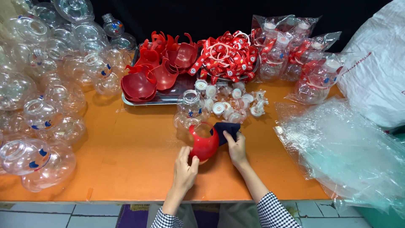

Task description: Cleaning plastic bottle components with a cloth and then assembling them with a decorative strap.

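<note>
A: Where is the red piece against each grip?

B: The red plastic shell (pixel 204 143) sits on the table, just past the fingertips of the left hand (pixel 184 167), at about one o'clock from that hand. That grip is closed round the shell's near edge, fingers on its lower left side. The right hand (pixel 236 148) is at three o'clock from the shell, its grip pinched shut on a dark blue cloth (pixel 226 128) that touches the shell's right rim.

A: And right behind it?

B: A clear plastic bottle (pixel 190 110) stands at twelve o'clock from the shell, just beside it, with a heap of white caps (pixel 230 101) at one o'clock.

A: The surface?

B: An orange table (pixel 126 160). At eleven o'clock a metal tray (pixel 168 98) holds more red shells (pixel 158 67); red straps with white rings (pixel 228 55) lie at twelve. Clear round bottles (pixel 46 84) crowd the nine o'clock side. Bagged finished bottles (pixel 299 59) are at two o'clock, loose clear plastic bags (pixel 346 152) at three.

A: The room?

B: A black backdrop (pixel 211 14) beyond the table, pale floor tiles (pixel 50 215) below its near edge.
</note>
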